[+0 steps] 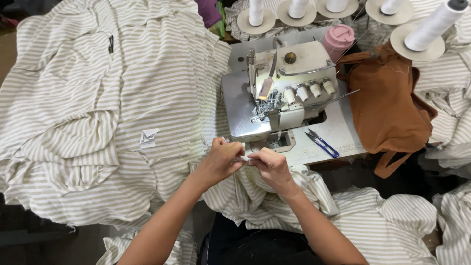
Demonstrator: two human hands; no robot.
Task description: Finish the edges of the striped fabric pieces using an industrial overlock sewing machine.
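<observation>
Your left hand (222, 159) and right hand (271, 166) meet just in front of the overlock sewing machine (277, 91), both pinching the edge of the striped fabric (255, 194) that spills off the desk (338, 132) into your lap. The fingers (234, 149) of each hand are curled shut on that edge, tips almost touching. A small pale piece seems to sit between them, but it is too small to make out.

To do this well, keep the two layers flush and the stripes matched before you slide the edge under the presser foot (260, 115). Hold the cloth flat with light tension, not stretched, and keep fingertips clear of the needle area.

Your forearms come in from below, converging, wrists low and nearly level. The blue-handled thread snips (321, 143) lie on the desk just right of your hands, beside the brown garment (387, 108).
</observation>
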